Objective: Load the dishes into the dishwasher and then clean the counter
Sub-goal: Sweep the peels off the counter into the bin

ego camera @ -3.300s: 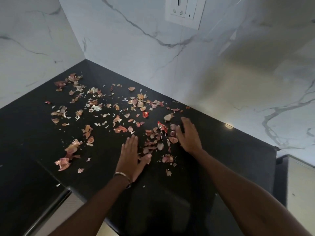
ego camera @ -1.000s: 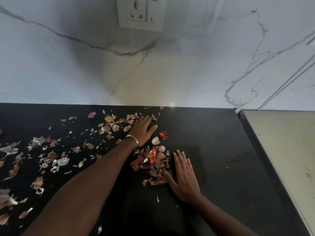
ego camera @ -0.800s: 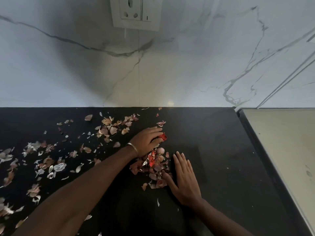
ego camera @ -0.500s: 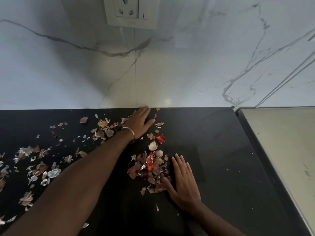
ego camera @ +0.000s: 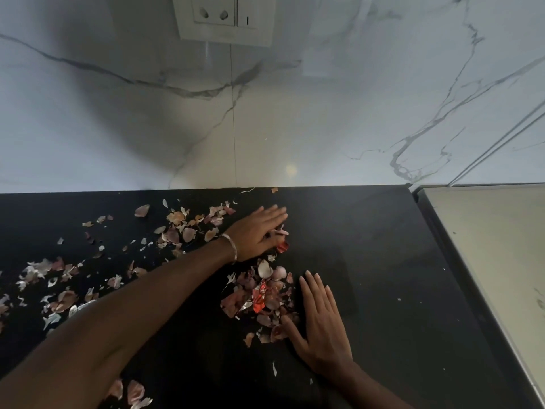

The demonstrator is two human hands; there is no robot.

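Note:
Pink and tan onion peels (ego camera: pixel 182 228) lie scattered over the black counter (ego camera: pixel 383 261). A gathered pile of peels (ego camera: pixel 259 299) with red wrapper scraps (ego camera: pixel 259 296) sits in the middle. My left hand (ego camera: pixel 259 231), a bangle on its wrist, lies flat with straight fingers on the counter behind the pile, touching a few peels and a red scrap. My right hand (ego camera: pixel 318 323) rests flat on the counter, its thumb side against the pile's right edge.
A white marble wall (ego camera: pixel 295 113) with a socket plate (ego camera: pixel 224 19) rises behind the counter. A pale surface (ego camera: pixel 495 246) adjoins the counter on the right. More peels (ego camera: pixel 50 287) spread to the left and near the front edge (ego camera: pixel 132 394).
My left hand has slid from the wall edge back toward the pile, dragging peels along. My right hand has stayed flat beside the pile.

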